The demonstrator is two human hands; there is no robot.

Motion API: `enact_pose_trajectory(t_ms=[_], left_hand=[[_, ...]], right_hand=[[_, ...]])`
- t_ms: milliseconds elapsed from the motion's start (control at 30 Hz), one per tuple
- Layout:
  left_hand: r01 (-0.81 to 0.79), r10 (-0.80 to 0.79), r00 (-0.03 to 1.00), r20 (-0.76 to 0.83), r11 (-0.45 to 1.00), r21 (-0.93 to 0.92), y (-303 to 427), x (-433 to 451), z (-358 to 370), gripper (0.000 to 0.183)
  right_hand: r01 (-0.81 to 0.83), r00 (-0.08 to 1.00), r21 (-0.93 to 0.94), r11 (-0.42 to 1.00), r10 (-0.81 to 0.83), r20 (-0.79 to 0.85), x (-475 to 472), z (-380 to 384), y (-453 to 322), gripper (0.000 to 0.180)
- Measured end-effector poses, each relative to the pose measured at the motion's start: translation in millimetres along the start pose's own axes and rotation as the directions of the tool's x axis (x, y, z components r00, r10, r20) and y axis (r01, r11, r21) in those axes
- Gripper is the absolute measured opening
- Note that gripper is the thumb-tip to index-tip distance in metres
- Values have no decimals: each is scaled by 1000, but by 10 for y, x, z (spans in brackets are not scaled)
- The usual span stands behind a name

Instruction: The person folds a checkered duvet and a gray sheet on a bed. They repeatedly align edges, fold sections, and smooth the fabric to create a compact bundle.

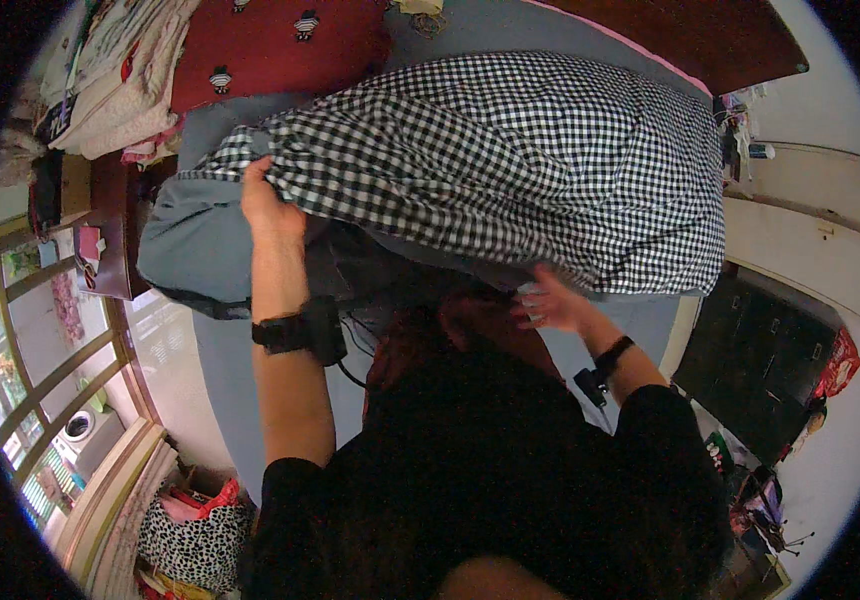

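Observation:
A large black-and-white checked cloth [535, 157] is spread over a bed, smoother at the right and creased towards the left. My left hand [271, 206] grips its near left edge, thumb on top and the other fingers hidden by the fabric. Below that edge, grey bedding [197, 240] juts out at the left. My right hand [553, 304] is at the cloth's near edge, right of my body, with its fingers spread and slightly blurred. Nothing shows in it; whether a fingertip touches the cloth I cannot tell.
A dark red cloth [272, 56] with small figures lies beyond. Stacked folded fabrics [122, 82] rise at the far left. A wooden board [700, 37] borders the far right. A black drawer cabinet [752, 360] stands right; a spotted bag [193, 540] sits low left.

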State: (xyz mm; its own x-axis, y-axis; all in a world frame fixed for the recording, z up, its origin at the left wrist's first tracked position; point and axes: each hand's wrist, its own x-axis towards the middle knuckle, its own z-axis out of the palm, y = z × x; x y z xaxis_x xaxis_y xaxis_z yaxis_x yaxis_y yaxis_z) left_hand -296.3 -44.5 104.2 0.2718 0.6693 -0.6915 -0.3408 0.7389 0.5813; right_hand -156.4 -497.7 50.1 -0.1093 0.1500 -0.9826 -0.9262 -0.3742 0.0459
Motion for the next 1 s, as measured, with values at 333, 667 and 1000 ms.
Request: enact_pose_trajectory(t_ms=[333,667,1000], left_hand=[[-138,137,985,106,990,5,258,225,578,32],[-367,344,925,163,919,146,716,534,1543,27],[-459,322,885,338,726,512,753,762,2223,68]], right_hand=[[729,652,609,312,-589,-478,338,-1285,-1782,37],[903,291,410,132,-889,-354,-1443,-1011,-3665,37],[913,374,-126,388,-920,-116,-1335,-638,-4646,53]])
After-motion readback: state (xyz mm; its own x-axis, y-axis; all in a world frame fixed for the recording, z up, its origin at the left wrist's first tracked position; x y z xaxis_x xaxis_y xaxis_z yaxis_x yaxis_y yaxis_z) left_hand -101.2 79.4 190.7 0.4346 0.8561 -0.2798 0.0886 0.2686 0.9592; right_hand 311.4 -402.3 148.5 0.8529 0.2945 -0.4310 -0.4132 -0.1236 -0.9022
